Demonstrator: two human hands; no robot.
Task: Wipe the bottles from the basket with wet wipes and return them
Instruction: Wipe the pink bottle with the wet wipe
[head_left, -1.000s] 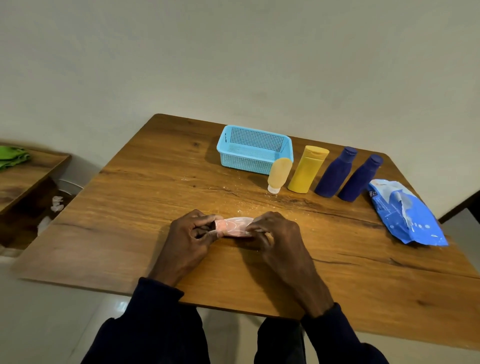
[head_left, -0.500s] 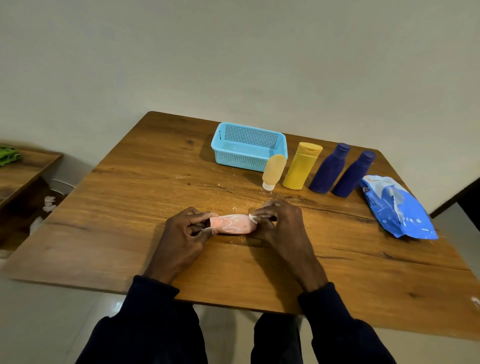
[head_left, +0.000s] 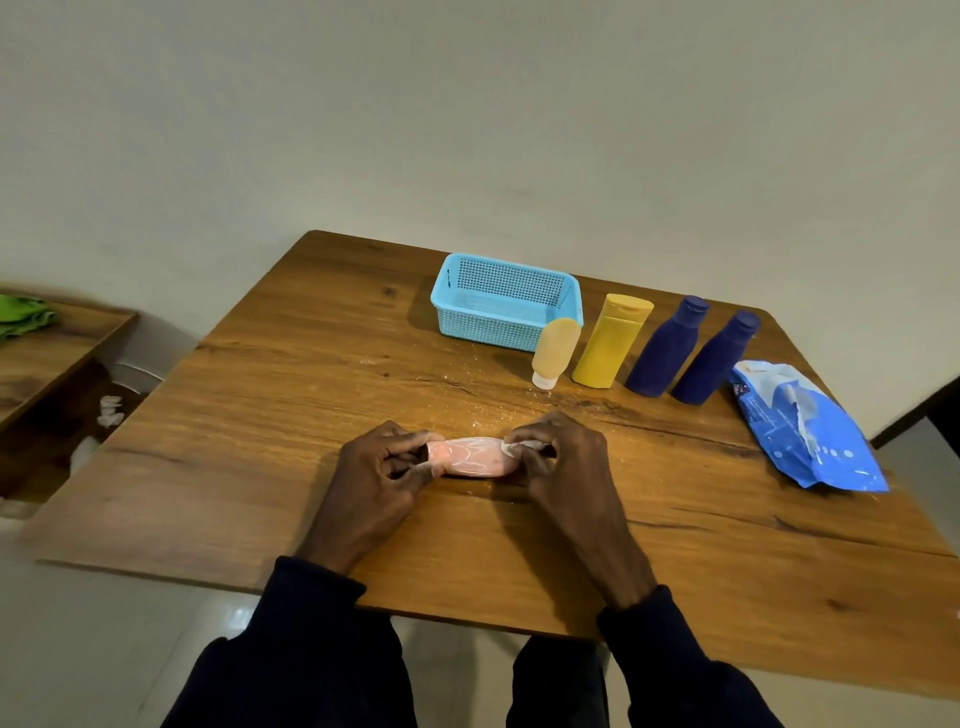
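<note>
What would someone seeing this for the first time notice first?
At the middle of the table the left hand grips a pink bottle wrapped in a wet wipe, whose end the right hand pinches. Behind stand a light blue basket, an orange bottle, a yellow bottle and two dark blue bottles in a row, with a blue wipes pack on the right.

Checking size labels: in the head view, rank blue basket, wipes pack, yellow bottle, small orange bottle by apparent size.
1. blue basket and wipes pack: alike, pack nearer, left unranked
2. yellow bottle
3. small orange bottle
</note>
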